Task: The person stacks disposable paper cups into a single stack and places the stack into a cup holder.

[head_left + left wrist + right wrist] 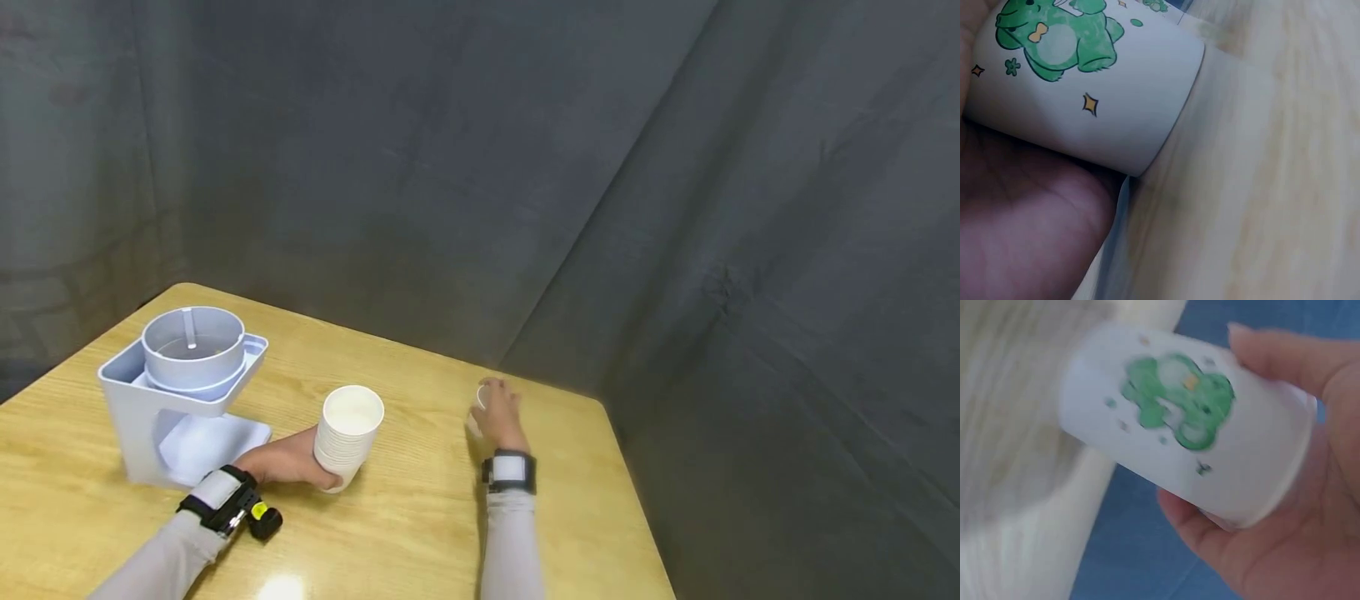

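A stack of white paper cups [348,437] is gripped near its lower end by my left hand [288,458], its open top tilted a little to the right. In the left wrist view the lowest paper cup [1104,119] shows a green cartoon bear and small yellow stars. Farther right, my right hand [500,417] holds a single paper cup [1179,425] between thumb and fingers, close over the table. The same kind of green bear is printed on it. Most of that cup is hidden by the hand in the head view.
At the left of the wooden table [405,517] stands a light grey-white stand [138,433] with a round container [193,337] on top and a flat base below. Dark grey cloth [420,167] hangs behind the table and along its right side.
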`<state>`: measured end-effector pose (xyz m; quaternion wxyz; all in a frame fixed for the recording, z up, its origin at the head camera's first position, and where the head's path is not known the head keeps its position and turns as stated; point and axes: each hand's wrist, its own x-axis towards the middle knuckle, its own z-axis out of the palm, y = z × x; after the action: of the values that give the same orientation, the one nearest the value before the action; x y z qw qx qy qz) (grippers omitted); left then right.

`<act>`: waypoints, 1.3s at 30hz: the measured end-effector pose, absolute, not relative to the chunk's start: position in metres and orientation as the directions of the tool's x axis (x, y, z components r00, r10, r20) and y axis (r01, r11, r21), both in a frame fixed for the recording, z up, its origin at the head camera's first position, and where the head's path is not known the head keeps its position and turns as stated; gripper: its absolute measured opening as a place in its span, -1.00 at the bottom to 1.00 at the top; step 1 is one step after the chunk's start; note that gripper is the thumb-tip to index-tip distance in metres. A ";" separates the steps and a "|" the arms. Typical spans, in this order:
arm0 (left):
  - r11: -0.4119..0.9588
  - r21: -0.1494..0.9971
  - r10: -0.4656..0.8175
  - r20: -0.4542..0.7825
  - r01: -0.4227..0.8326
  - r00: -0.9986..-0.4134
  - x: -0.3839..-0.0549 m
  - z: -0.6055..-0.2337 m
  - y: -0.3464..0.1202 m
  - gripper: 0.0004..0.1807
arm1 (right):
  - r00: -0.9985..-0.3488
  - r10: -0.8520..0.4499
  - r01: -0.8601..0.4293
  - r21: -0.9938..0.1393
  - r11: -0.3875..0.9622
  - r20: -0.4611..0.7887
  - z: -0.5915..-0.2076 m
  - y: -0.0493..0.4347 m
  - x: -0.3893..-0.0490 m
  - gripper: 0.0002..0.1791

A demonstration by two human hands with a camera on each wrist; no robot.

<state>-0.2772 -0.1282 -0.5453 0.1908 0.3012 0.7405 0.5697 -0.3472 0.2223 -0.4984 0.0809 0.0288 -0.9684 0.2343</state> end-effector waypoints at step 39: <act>0.146 0.961 0.674 0.078 0.236 -0.735 -0.281 -0.547 -0.131 -0.19 | -0.624 -0.615 -0.771 -0.505 0.387 0.482 -0.405 0.071 -0.256 -0.38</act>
<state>-0.2807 -0.1311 -0.5472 0.1903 0.3105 0.7326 0.5750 -0.2555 0.0713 -0.4052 0.1086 0.4196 -0.8257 0.3610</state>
